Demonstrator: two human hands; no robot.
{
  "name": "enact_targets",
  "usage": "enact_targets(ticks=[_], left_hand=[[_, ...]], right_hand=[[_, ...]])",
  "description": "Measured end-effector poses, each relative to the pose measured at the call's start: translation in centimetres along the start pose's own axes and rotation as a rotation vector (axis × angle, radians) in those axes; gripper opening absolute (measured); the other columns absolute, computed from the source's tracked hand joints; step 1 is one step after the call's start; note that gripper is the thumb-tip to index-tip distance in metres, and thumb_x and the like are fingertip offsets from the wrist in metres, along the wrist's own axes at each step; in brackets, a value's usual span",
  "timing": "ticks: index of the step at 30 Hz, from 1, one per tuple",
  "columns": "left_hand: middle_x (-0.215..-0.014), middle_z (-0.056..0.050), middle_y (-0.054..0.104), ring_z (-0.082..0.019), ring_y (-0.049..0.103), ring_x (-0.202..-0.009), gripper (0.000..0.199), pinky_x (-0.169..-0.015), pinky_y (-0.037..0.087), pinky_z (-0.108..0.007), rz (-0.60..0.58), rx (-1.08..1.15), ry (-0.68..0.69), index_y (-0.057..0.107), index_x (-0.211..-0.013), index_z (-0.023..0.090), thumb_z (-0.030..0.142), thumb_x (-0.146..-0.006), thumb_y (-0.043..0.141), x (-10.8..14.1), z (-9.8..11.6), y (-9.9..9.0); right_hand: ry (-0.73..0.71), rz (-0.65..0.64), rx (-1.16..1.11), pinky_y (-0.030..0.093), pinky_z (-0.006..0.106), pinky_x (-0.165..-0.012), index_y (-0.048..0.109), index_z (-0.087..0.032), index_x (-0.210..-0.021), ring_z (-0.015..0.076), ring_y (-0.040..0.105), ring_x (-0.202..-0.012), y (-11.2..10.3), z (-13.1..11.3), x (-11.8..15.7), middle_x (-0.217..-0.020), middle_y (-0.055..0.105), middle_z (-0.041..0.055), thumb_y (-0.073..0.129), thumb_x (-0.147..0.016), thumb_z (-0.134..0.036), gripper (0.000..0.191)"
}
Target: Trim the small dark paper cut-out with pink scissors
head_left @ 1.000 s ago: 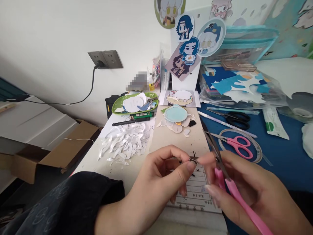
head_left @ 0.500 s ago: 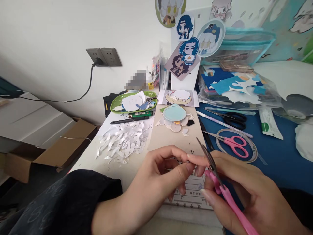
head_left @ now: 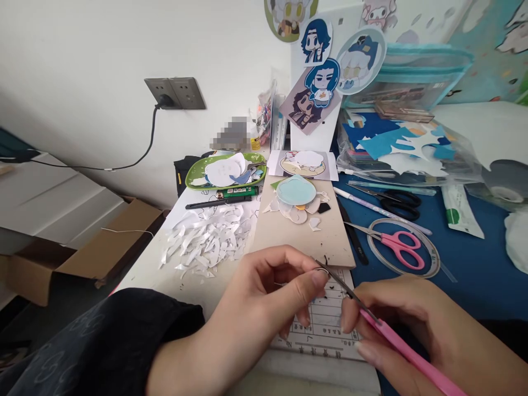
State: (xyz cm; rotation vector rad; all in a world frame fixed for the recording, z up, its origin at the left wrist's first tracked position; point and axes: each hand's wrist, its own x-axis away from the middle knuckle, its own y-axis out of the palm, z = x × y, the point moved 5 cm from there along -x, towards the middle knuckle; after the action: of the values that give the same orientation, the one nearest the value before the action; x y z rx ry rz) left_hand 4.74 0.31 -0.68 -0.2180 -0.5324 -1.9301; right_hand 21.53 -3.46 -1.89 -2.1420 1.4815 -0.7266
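My left hand (head_left: 268, 300) pinches a tiny dark paper piece (head_left: 323, 270) between thumb and forefinger, low in the middle of the view. In my right hand (head_left: 429, 335) are pink-handled scissors (head_left: 371, 319); their thin metal blades point up and left and the tip touches the small piece. Both hands hover over a lined sheet (head_left: 325, 322) and the near edge of a tan board (head_left: 301, 234).
On the board lie a pale blue paper disc (head_left: 296, 190) and small cut-outs. White paper scraps (head_left: 208, 239) are heaped at left. A green tray (head_left: 193, 177), pink scissors (head_left: 398, 242), black scissors (head_left: 396, 201) and pens lie behind. A cardboard box (head_left: 103, 253) stands far left.
The scissors have swung down from near upright to a flat slant, their tip now at the pinched piece. My right hand has dropped lower; the left hand has hardly moved.
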Motion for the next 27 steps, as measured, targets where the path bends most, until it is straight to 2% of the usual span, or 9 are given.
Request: enact_targets(ticks=[3, 10, 15, 21, 24, 27], left_hand=[[-0.048, 0.006, 0.053, -0.004, 0.043, -0.041, 0.015, -0.036, 0.033, -0.009, 0.007, 0.002, -0.010, 0.064, -0.070, 0.016, 0.028, -0.076, 0.072, 0.1, 0.0, 0.0], [-0.046, 0.007, 0.055, -0.002, 0.041, -0.039, 0.013, -0.037, 0.034, -0.009, -0.038, 0.030, 0.031, 0.066, -0.067, 0.015, 0.021, -0.077, 0.071, 0.2, 0.4, 0.3], [-0.047, 0.008, 0.055, -0.001, 0.040, -0.038, 0.013, -0.035, 0.032, -0.008, -0.043, 0.025, 0.015, 0.065, -0.066, 0.015, 0.020, -0.077, 0.070, 0.1, 0.4, 0.2], [-0.046, 0.008, 0.053, -0.001, 0.040, -0.038, 0.014, -0.035, 0.033, -0.009, -0.035, 0.010, -0.013, 0.063, -0.065, 0.014, 0.019, -0.077, 0.069, 0.0, 0.4, 0.2], [-0.047, 0.008, 0.054, -0.001, 0.041, -0.039, 0.014, -0.035, 0.033, -0.009, -0.030, -0.007, -0.022, 0.062, -0.066, 0.014, 0.019, -0.076, 0.069, 0.1, 0.3, 0.2], [-0.048, 0.008, 0.053, -0.001, 0.040, -0.039, 0.013, -0.035, 0.031, -0.009, -0.032, -0.018, -0.024, 0.061, -0.067, 0.015, 0.020, -0.076, 0.069, 0.1, 0.3, 0.1]], right_hand=[[-0.061, -0.099, 0.012, 0.061, 0.024, -0.052, 0.066, -0.025, -0.092, 0.0252, 0.073, -0.078, 0.3, 0.2, 0.1, -0.085, 0.073, 0.0059, 0.062, -0.078, -0.025, 0.015], [-0.046, -0.116, 0.048, 0.063, 0.024, -0.062, 0.067, -0.027, -0.096, 0.0239, 0.074, -0.079, 0.2, 1.2, 0.5, -0.088, 0.074, 0.0054, 0.062, -0.080, -0.029, 0.017], [0.010, 0.036, 0.084, 0.061, 0.021, -0.056, 0.070, -0.028, -0.085, 0.0205, 0.073, -0.069, -0.2, 0.4, 0.5, -0.081, 0.074, 0.0026, 0.061, -0.076, -0.030, 0.012], [-0.060, -0.040, 0.145, 0.051, 0.019, -0.035, 0.072, -0.025, -0.083, 0.0229, 0.072, -0.068, 0.1, -0.6, 0.2, -0.076, 0.075, 0.0035, 0.057, -0.078, -0.024, 0.016], [-0.093, -0.024, 0.157, 0.046, 0.020, -0.031, 0.073, -0.024, -0.083, 0.0242, 0.072, -0.068, 0.1, -0.7, 0.1, -0.076, 0.075, 0.0035, 0.060, -0.075, -0.017, 0.018], [-0.107, 0.030, 0.071, 0.046, 0.020, -0.033, 0.073, -0.025, -0.075, 0.0209, 0.069, -0.058, -0.3, -0.8, 0.0, -0.066, 0.072, 0.0003, 0.064, -0.068, -0.011, 0.018]])
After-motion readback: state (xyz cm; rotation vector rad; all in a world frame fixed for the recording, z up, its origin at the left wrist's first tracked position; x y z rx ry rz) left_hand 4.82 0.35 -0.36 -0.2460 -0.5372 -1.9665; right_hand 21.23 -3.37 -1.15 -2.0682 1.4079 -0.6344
